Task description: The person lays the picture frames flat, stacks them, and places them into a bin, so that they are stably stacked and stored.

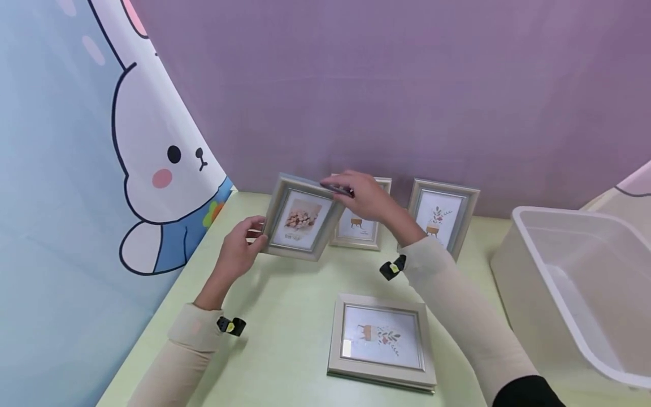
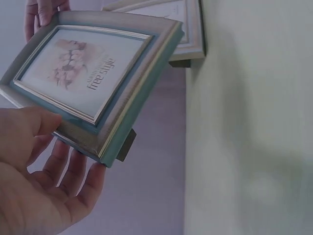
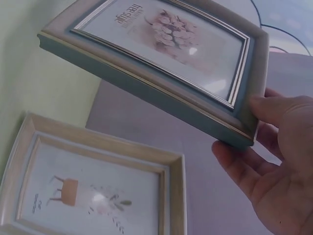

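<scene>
Between both hands a photo frame [image 1: 304,219] with a flower picture is held up, tilted, above the table. My left hand [image 1: 238,247] grips its left edge, thumb on the front and fingers behind, as the left wrist view shows. At the upper right corner my right hand [image 1: 363,195] pinches the frame, thumb on its face. Partly behind the held frame stands a smaller pale frame [image 1: 356,229] with a chair-and-plant print. Right of that, a taller frame [image 1: 438,217] stands upright, its lower part hidden by the right sleeve.
Flat on the pale green table [image 1: 285,328] lies another frame [image 1: 381,342], seemingly on top of a second one. A white plastic bin [image 1: 529,282] stands at the right. Behind the table hangs a purple backdrop [image 1: 386,85]; a blue rabbit-print cloth [image 1: 56,226] covers the left.
</scene>
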A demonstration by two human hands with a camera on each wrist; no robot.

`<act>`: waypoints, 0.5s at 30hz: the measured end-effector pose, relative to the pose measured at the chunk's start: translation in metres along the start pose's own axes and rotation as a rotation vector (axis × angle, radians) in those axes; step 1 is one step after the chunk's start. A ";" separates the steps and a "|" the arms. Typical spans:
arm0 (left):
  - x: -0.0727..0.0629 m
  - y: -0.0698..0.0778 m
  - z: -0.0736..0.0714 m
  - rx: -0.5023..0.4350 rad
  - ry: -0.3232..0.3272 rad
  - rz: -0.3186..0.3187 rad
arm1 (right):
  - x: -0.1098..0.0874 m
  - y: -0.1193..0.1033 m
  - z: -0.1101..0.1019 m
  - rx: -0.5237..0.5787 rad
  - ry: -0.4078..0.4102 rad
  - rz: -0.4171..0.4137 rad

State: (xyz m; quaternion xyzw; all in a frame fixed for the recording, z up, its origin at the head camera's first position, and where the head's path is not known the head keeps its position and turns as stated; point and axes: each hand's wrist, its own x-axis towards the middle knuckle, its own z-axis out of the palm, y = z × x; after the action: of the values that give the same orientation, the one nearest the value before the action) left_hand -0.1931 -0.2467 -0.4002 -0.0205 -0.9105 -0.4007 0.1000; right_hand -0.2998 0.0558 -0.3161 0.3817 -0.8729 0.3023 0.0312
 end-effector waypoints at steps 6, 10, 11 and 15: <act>0.003 0.016 -0.002 0.032 -0.042 0.061 | -0.024 0.006 -0.008 0.041 -0.017 -0.033; 0.005 0.025 -0.002 0.066 -0.062 0.130 | -0.039 0.011 -0.010 0.040 -0.026 -0.075; 0.006 0.028 -0.003 0.075 -0.067 0.144 | -0.043 0.012 -0.010 0.039 -0.028 -0.081; 0.008 0.037 -0.003 0.115 -0.096 0.168 | -0.059 0.014 -0.007 0.048 -0.039 -0.076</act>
State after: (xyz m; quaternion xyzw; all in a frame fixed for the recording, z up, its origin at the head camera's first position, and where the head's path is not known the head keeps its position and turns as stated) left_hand -0.1964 -0.2241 -0.3694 -0.1100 -0.9307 -0.3368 0.0907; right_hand -0.2689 0.1058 -0.3340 0.4212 -0.8507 0.3141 0.0165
